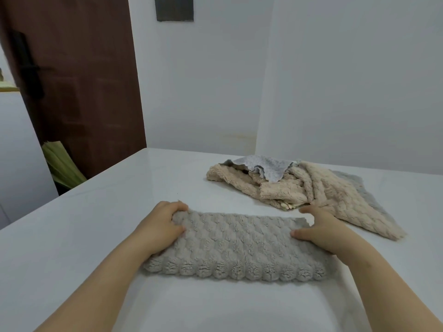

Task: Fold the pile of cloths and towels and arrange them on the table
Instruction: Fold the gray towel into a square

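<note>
A grey towel (237,245), plush with a bubbly quilted nap, lies as a long folded rectangle on the smooth white counter (96,224). The left grip (163,228) curls tightly round its far left corner. The right grip (321,231) pinches its right end, thumb on top. Beyond the towel's right end sits a rumpled pile (299,185) of beige fleece and thin grey cloth.
</note>
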Demonstrator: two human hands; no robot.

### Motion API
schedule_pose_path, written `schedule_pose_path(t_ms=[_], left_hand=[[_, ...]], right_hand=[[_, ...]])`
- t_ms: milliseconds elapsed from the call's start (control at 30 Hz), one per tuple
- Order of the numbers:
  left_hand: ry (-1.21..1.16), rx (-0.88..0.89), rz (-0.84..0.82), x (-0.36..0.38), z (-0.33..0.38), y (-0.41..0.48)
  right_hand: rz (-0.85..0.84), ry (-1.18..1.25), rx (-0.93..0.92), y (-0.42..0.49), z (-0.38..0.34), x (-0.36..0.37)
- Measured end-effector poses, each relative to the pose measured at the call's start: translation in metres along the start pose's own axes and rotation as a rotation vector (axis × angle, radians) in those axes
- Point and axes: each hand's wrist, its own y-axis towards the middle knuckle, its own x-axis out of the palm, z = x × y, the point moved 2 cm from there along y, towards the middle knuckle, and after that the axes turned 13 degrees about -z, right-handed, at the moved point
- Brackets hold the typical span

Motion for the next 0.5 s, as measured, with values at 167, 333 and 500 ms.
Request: schedule_pose_path(t_ms=[167,333,500], left_hand=[[-0.13,0.059,-0.011,0.001,0.01,-0.007],[0.484,0.071,0.138,0.018,0.027,-0.014],[0.573,0.19,-0.171,0.051,0.047,-0.019]], right_hand=[[0.18,0.097,-0.148,-0.004,-0.005,-0.009],[0.062,-0.068,-0.012,-0.002,0.002,-0.005],[-0.064,-0.087,0.016,-0.005,-0.002,-0.007]])
